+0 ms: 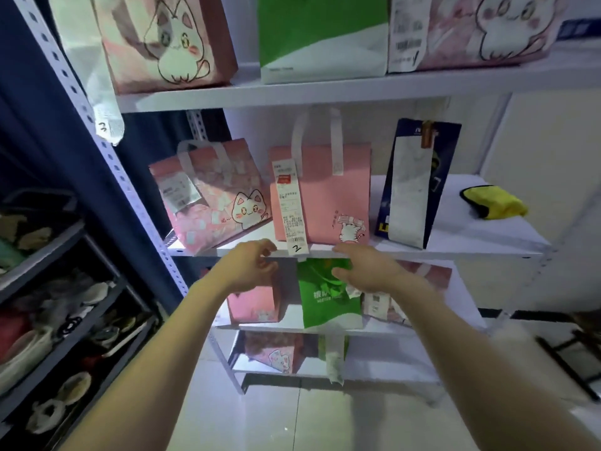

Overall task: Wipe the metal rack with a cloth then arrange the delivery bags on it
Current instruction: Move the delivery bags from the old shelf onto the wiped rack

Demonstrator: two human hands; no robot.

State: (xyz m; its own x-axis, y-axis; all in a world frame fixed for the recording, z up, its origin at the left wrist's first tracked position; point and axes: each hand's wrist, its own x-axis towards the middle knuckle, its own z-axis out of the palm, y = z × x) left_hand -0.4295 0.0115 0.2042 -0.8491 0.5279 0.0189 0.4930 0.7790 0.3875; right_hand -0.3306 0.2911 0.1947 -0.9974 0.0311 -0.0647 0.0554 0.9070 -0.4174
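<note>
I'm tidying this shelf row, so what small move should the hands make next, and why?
Likely lift both to grasp the middle pink bag by its sides and square it: the left hand and right hand sit empty at the shelf edge below it, its receipt overhanging.

A dark shelf unit (65, 288) stands at the near left, its tiers packed with shoes (74, 323) and slippers, blurred in shadow. Behind it, far left, is a dark blue surface (39, 125); whether it is wall or curtain is unclear. The floor (260, 418) is pale glossy tile with thin joints and carries a soft bluish sheen. On the right a cream wall (546, 141) is brightly lit, with a dark strip (494, 312) along its foot. A black metal frame (566, 356) stands on the floor at the near right.
</note>
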